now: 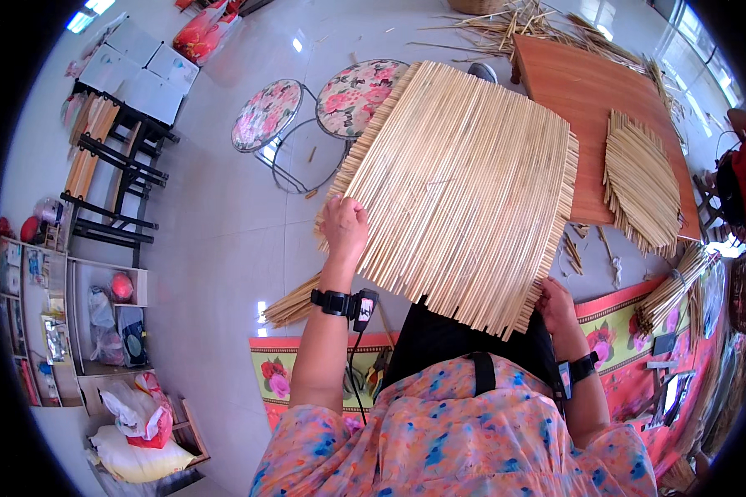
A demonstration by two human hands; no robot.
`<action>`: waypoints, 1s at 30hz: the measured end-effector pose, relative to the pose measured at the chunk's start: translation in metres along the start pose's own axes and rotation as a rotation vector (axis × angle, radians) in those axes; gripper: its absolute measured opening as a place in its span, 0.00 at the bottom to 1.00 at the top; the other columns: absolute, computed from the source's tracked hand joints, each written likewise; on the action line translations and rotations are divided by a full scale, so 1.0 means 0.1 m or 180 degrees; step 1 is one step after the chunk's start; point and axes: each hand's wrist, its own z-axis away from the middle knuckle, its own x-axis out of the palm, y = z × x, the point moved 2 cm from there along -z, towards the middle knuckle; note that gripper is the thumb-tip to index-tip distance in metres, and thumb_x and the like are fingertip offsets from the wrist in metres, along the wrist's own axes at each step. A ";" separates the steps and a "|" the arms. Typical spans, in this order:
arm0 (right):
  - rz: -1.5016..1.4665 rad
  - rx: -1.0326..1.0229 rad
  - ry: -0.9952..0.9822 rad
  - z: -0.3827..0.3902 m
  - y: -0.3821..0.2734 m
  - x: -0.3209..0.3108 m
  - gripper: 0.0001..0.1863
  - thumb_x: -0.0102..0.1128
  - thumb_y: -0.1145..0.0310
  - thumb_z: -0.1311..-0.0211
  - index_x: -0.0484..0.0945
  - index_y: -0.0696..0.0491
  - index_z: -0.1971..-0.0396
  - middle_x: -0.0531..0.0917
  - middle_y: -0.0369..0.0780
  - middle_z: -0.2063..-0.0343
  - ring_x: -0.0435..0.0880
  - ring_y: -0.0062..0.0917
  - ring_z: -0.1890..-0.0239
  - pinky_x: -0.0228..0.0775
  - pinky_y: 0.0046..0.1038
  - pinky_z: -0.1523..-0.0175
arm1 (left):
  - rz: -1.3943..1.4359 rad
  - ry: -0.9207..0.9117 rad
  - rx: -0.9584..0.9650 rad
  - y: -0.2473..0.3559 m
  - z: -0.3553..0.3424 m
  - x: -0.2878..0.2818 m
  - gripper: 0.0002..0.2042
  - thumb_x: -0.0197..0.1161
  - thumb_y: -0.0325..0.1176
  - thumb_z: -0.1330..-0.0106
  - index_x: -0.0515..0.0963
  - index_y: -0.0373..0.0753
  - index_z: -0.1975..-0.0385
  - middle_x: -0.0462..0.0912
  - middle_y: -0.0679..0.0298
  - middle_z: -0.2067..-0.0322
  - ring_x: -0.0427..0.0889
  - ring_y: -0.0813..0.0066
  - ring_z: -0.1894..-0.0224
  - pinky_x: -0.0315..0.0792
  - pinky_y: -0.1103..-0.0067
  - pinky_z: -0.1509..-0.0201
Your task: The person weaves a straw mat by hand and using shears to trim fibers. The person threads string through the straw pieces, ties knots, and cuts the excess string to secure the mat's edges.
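Note:
A large mat of straw stalks (460, 190), laid side by side, spans the space before me, above my lap. Its edges are stepped and uneven where the stalk ends stick out. My left hand (346, 222) is closed on the mat's left edge, with the thumb on top and the other fingers mostly hidden. At the near right corner my right hand (557, 305) grips the edge, its fingertips partly behind the stalks. A smaller oval straw mat (641, 182) lies on the brown wooden table (568, 157) to the right.
Two round flowered stools (267, 116) stand beyond the mat on the left. Loose straw (547, 33) is strewn behind the table, and a tied straw bundle (675, 290) lies at right. A straw bunch (294, 302) is on the floor by my left forearm. Shelves (108, 306) line the far left.

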 end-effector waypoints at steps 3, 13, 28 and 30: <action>-0.0198 -0.0096 -0.0202 -0.02 0.00 0.06 0.11 0.50 0.67 0.40 0.74 0.53 0.59 0.79 0.33 0.66 0.77 0.20 0.70 0.69 0.22 0.65 | -0.0059 0.0041 0.0031 0.13 -0.01 -0.05 0.04 0.59 0.31 0.44 0.72 0.43 0.71 0.73 0.58 0.56 0.68 0.52 0.48 0.64 0.50 0.57; -0.0677 -0.0082 -0.0125 -0.02 -0.13 -0.04 0.13 0.48 0.70 0.43 0.70 0.56 0.58 0.78 0.40 0.66 0.80 0.32 0.66 0.75 0.37 0.62 | -0.0073 -0.0050 0.0051 0.40 0.21 -0.17 0.05 0.60 0.34 0.44 0.72 0.44 0.72 0.72 0.60 0.60 0.69 0.54 0.52 0.65 0.54 0.57; 0.0333 0.0078 0.0803 -0.28 -0.61 -0.82 0.11 0.51 0.61 0.43 0.77 0.52 0.73 0.82 0.36 0.77 0.81 0.26 0.77 0.74 0.31 0.71 | 0.0773 -0.0008 0.0588 0.86 0.94 -0.18 0.07 0.62 0.28 0.48 0.71 0.40 0.73 0.71 0.45 0.58 0.69 0.42 0.54 0.66 0.59 0.52; 0.0576 -0.0101 0.0933 -0.28 -0.63 -0.91 0.12 0.51 0.59 0.43 0.77 0.51 0.73 0.82 0.35 0.78 0.80 0.24 0.77 0.72 0.29 0.72 | 0.0853 0.0028 0.0611 0.92 1.04 -0.20 0.07 0.63 0.27 0.48 0.71 0.41 0.72 0.71 0.44 0.58 0.69 0.42 0.55 0.66 0.59 0.52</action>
